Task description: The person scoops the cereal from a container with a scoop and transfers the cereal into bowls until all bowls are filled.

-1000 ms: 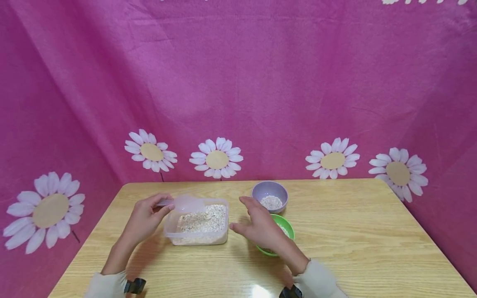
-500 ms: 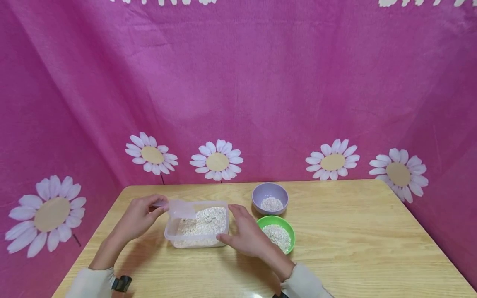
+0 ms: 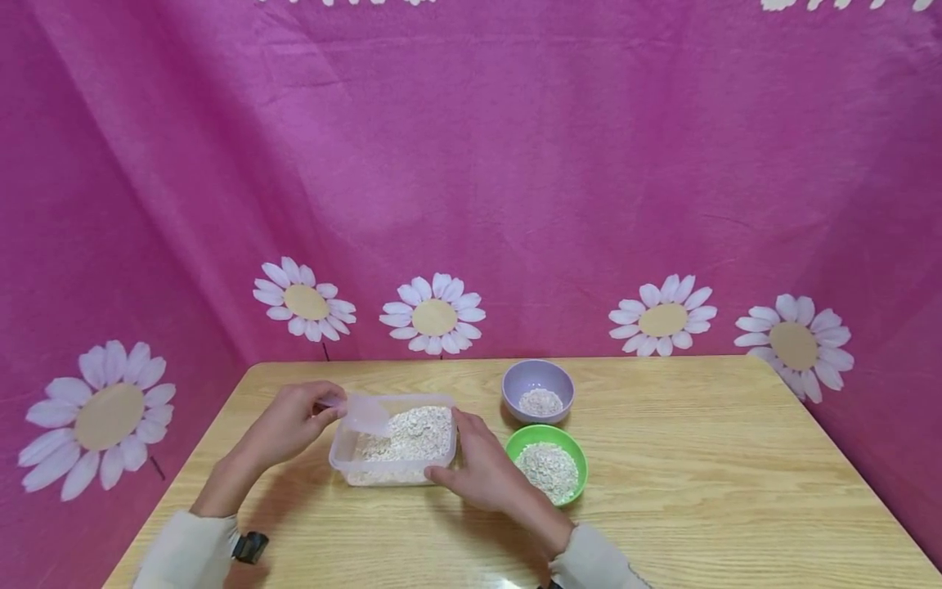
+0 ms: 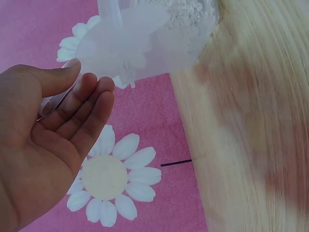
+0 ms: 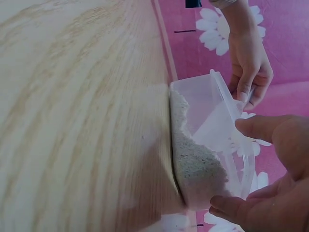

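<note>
A translucent plastic container (image 3: 379, 469) stands on the table, holding pale oat-like flakes (image 3: 427, 429) heaped toward its right end. With curled fingers, my left hand (image 3: 293, 421) pinches the handle of a translucent scoop (image 3: 367, 415). The scoop's bowl dips inside the left part of the container, its front edge by the flakes. Thumb in front and fingers along the right end, my right hand (image 3: 482, 468) grips the container. In the right wrist view, the flakes slope up the clear wall (image 5: 195, 104) toward that hand.
Right of the container, a green bowl (image 3: 582, 466) holds flakes. Behind it, a purple bowl (image 3: 536, 375) has a smaller heap. The wooden table (image 3: 706, 474) ends at a pink curtain (image 3: 545, 180) printed with daisies.
My right hand has moved left from in front of the green bowl onto the container's right end. The scoop has come down into the container, and the flakes are heaped more toward the right.
</note>
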### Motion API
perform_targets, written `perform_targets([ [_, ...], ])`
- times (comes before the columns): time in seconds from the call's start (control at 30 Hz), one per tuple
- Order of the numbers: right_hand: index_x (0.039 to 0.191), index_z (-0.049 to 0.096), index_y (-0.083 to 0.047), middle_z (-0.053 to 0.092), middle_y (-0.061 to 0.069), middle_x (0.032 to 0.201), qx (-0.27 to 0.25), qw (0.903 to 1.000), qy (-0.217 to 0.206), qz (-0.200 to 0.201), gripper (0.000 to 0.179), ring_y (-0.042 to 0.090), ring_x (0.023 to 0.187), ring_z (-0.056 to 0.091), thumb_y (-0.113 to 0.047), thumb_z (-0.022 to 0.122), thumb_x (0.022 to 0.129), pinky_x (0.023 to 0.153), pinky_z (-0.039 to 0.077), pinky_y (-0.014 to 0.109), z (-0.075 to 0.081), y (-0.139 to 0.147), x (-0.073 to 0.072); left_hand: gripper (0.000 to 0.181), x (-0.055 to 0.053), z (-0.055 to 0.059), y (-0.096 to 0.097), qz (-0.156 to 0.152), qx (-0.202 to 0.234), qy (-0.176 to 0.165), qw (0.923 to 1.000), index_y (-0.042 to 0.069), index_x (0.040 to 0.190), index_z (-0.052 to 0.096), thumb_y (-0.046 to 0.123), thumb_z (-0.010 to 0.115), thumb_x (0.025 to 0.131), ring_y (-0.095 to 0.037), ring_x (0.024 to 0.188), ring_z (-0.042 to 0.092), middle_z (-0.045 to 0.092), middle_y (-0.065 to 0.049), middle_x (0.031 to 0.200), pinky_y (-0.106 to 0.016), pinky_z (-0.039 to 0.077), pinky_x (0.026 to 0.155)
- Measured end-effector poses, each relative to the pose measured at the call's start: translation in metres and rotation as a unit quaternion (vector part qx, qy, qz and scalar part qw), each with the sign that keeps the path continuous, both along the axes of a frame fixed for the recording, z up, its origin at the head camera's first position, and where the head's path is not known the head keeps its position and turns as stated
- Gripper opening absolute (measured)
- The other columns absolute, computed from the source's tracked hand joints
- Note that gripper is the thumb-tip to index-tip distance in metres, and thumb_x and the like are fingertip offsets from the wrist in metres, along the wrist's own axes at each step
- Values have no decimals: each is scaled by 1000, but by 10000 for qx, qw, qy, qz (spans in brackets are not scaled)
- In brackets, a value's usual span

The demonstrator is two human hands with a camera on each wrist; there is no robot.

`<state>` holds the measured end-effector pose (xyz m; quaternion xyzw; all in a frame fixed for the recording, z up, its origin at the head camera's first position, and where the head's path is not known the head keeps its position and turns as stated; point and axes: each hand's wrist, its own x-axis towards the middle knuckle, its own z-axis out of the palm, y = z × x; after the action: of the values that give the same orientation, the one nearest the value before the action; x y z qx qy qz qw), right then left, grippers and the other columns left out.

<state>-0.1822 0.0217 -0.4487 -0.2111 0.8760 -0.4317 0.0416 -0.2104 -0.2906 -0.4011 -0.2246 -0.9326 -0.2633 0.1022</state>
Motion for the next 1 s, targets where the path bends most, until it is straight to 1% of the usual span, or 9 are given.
perform_targets([
  [0.13,161,34,10,50,28,157,6,10000,-2,-15,94,42,149,48,-29,83,92,126,37,56,-3,0,1,6,-1,-4,5,-34,-99,-45,9999,6,102,77,5,78,97,-4,80,62,76,2,92,-27,55,72],
  [0.3,161,33,12,51,29,156,-10,10000,15,-20,93,43,148,48,-27,83,93,126,37,57,-3,0,0,10,-2,-7,11,-158,-43,-164,9997,4,105,78,3,79,95,-6,82,63,77,-2,95,-28,57,74],
  [0.43,161,34,11,54,28,153,-58,10000,65,-19,92,42,145,51,-26,83,93,124,39,57,-5,-1,0,10,2,-12,21,-268,162,-481,9984,2,106,77,3,77,96,-6,83,64,77,-2,96,-27,57,75],
  [0.53,161,36,9,57,26,149,-83,9999,88,-15,90,40,140,55,-26,84,93,122,42,57,-5,-2,0,7,4,-21,30,-349,412,-666,9963,3,104,76,2,75,98,-5,80,62,76,-2,95,-25,55,72],
  [0.6,161,36,9,57,26,149,-76,9999,87,-21,90,39,140,55,-26,84,93,121,42,57,-5,-2,0,6,5,-26,36,-366,586,-710,9951,3,104,76,3,75,98,-4,79,61,76,-3,96,-24,54,71],
  [0.7,160,35,10,55,27,152,-66,10000,63,-28,90,39,141,54,-26,84,93,121,43,57,-4,-3,0,5,6,-33,44,-349,828,-776,9929,4,104,76,5,74,100,-4,79,60,74,-3,98,-23,53,70],
  [0.8,160,35,10,54,27,153,-44,10000,56,-29,90,39,140,54,-26,83,94,120,43,57,-4,-3,0,5,7,-37,50,-300,948,-799,9918,5,103,76,10,74,101,-4,78,58,71,-2,97,-23,52,70],
  [1.0,160,35,11,54,27,153,-59,10000,-1,-60,91,40,142,53,-27,84,93,121,42,57,-2,-2,1,8,8,-39,53,-218,912,-837,9921,8,100,75,15,75,102,-5,78,57,68,2,94,-23,51,71],
])
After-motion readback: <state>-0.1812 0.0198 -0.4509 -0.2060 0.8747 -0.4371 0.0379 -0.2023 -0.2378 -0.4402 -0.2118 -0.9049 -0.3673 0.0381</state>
